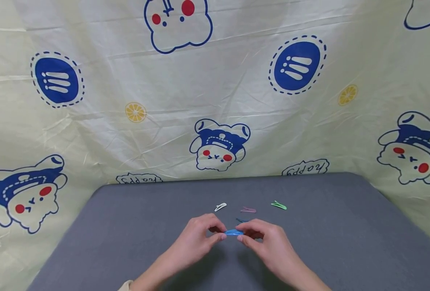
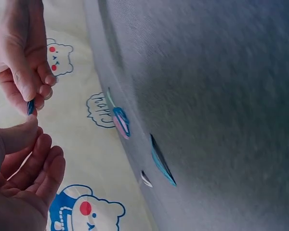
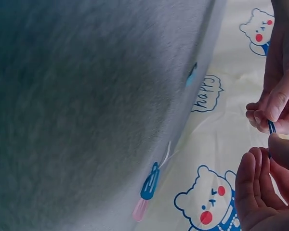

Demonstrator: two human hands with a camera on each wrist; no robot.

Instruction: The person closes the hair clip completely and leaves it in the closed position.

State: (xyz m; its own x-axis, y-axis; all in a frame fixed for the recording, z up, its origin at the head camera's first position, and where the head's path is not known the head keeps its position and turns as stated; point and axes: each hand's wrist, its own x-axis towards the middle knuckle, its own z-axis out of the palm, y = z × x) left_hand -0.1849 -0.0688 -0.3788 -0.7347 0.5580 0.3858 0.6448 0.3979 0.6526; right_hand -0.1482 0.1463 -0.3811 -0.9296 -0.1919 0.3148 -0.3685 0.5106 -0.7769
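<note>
In the head view, a blue snap hair clip (image 1: 233,232) is held level above the table between both hands. My left hand (image 1: 202,234) pinches its left end between thumb and fingers, and my right hand (image 1: 265,238) pinches the right end. From the left wrist view, the held clip (image 2: 30,106) looks dark and narrow, largely covered by fingertips. The right wrist view also shows the clip (image 3: 271,127) between the two hands. Just beyond the hands lies a darker blue clip (image 1: 242,220), partly hidden by the right hand.
On the grey table (image 1: 145,226), a white clip (image 1: 220,207), a pinkish-purple clip (image 1: 248,209) and a green clip (image 1: 278,205) lie apart behind the hands. A cream patterned cloth (image 1: 229,89) hangs behind the table's far edge.
</note>
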